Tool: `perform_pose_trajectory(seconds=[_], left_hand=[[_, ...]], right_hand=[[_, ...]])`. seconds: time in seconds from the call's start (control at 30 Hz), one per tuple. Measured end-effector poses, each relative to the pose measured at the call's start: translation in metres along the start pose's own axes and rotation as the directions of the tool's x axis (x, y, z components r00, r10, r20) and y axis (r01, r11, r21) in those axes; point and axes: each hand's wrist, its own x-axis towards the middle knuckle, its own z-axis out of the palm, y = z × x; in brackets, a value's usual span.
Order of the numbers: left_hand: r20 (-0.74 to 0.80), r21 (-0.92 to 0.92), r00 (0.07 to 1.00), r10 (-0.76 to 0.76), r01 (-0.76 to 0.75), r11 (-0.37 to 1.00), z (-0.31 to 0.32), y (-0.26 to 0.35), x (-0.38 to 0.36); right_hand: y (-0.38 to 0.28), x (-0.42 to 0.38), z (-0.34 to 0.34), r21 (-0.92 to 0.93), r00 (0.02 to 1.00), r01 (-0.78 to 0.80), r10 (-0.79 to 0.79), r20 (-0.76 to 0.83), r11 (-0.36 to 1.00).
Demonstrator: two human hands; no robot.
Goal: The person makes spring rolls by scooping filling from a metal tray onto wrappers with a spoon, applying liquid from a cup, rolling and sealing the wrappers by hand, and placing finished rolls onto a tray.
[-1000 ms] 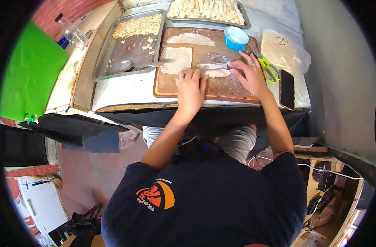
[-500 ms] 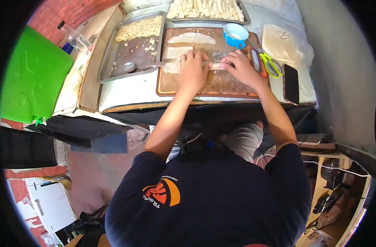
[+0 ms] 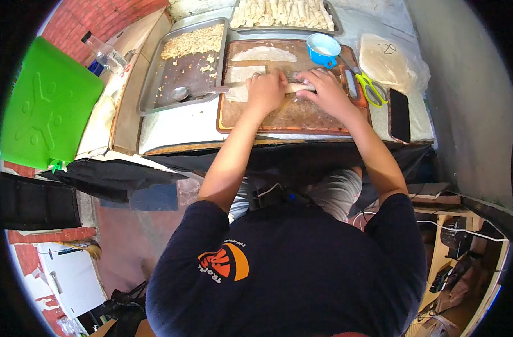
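On the brown cutting board (image 3: 290,121), a thin pale roll of wrapper (image 3: 297,87) lies crosswise between my two hands. My left hand (image 3: 266,91) has its fingers closed over the roll's left end, and the fingertips are partly hidden. My right hand (image 3: 328,92) pinches the right end between thumb and fingers. Flat wrapper sheets (image 3: 244,73) lie beside and partly beneath my left hand. Farther back on the board is a curved strip of wrapper (image 3: 264,53). A blue cup (image 3: 323,53) with whitish contents stands beyond my right hand.
At left, a metal tray (image 3: 147,92) holds crumbly filling (image 3: 193,41) and a spoon (image 3: 180,93). Another tray (image 3: 339,25) of pale rolls (image 3: 282,14) stands at the back. Green-handled scissors (image 3: 373,90), a phone (image 3: 399,115) and a plastic bag (image 3: 392,59) lie at right.
Both hands stay at the roll. My right hand has shifted slightly and its fingers are more extended over the roll's end. The whole view has moved a little.
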Motion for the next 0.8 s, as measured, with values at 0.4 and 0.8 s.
perform_pose_trajectory(seconds=[0.4,0.8], left_hand=[[-0.056,-0.06,0.99,0.133,-0.136,0.989,-0.003,0.002,-0.002],[-0.09,-0.217,0.996,0.0,-0.019,0.976,0.01,-0.015,0.032]], right_hand=[[0.02,0.012,0.008,0.054,1.0,0.0,0.0,-0.007,0.999],[0.022,0.019,0.021,0.126,0.998,-0.04,0.045,-0.042,0.991]])
